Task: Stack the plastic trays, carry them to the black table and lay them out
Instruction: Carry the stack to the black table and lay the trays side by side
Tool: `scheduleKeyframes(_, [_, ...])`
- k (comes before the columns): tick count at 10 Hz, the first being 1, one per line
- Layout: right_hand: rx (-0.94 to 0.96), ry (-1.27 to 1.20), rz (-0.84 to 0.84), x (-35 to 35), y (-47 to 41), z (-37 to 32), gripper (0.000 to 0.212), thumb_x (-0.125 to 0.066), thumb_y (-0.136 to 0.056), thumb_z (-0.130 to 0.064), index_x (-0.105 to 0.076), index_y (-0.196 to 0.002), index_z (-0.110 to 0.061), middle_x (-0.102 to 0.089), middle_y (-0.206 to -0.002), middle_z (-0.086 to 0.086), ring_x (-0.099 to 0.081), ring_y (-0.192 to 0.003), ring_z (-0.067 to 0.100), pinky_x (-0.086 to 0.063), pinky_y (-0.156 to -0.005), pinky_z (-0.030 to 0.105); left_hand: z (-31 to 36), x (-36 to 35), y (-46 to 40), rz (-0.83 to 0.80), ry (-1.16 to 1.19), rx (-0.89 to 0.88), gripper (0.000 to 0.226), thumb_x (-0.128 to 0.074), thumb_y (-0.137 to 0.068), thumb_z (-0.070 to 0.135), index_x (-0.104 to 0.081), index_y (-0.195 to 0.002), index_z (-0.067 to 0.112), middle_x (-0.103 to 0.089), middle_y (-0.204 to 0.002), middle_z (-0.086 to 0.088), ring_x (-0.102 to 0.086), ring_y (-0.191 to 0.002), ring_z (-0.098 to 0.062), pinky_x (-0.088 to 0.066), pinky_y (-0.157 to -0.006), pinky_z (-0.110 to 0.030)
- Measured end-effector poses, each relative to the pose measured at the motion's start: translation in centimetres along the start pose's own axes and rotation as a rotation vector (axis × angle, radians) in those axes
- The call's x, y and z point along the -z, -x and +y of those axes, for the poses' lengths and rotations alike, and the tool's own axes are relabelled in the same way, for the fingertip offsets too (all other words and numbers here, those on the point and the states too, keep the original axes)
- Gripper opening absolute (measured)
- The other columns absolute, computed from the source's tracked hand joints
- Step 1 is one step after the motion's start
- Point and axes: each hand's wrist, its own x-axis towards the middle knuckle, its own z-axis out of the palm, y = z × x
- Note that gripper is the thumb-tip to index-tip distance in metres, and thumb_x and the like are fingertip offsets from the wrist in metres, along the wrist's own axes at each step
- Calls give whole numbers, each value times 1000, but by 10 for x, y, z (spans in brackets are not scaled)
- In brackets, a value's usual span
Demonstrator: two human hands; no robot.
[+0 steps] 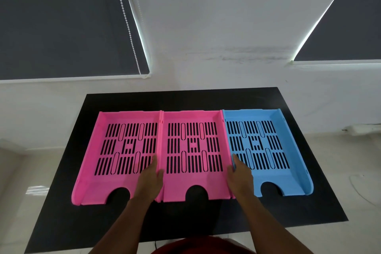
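Fingers of both hands grasping middle pink tray side walls, tray between.

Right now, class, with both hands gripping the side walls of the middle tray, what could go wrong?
1. The middle pink tray sits tight against the left pink tray and blue tray; moving it may drag either out of line.
2. The left hand and right hand have fingers over shared walls, which may get pinched.
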Motion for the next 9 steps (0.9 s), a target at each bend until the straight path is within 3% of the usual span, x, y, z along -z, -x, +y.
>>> scheduleKeyframes(1, [9, 16, 11, 0, -5, -2, 48, -42, -104, -25, -41, -151, -14, -66, -124, 12, -67, -106, 27, -59, -92, 48, 0, 3, -7, 0, -12, -7, 66, -51, -103, 21, -15, -157, 10, -70, -101, -27, -45, -50, -1, -55, -66, -21])
scheduleKeyframes(2, [4, 32, -2, 0, -16, -7, 48, -42, -104, -25, -40, -150, -13, -65, -126, 13, -67, -109, 29, -57, -93, 52, 5, 7, -16, -8, -12, -12, 66, -52, -102, 20, -16, -157, 8, -69, -91, -21, -48, -52, 0, -56, -66, -21])
scheduleKeyframes(4, [-14, 56, -12, 2, -47, -23, 50, -43, -104, -25, -37, -152, -14, -65, -122, 14, -68, -105, 29, -59, -90, 51, 19, 10, -46, -15, -8, -11, 65, -52, -102, 17, -16, -157, 6, -68, -112, -31, -72, -93, -36, -60, -89, -45])
scheduleKeyframes(6, [-7, 65, -15, 2, -75, -37, 50, -42, -105, -24, -36, -153, -15, -65, -118, 13, -67, -101, 26, -58, -90, 47, 29, 12, -69, -9, -5, 13, 65, -51, -103, 17, -17, -157, 7, -66, -112, -33, -71, -96, -42, -60, -87, -49])
scheduleKeyframes(9, [6, 53, -68, 10, -81, -43, 48, -43, -103, -20, -39, -150, -12, -63, -123, 14, -66, -108, 30, -56, -95, 52, 33, 7, -71, 2, 8, 33, 66, -50, -103, 20, -15, -157, 8, -61, -127, -33, -65, -112, -44, -54, -100, -52])
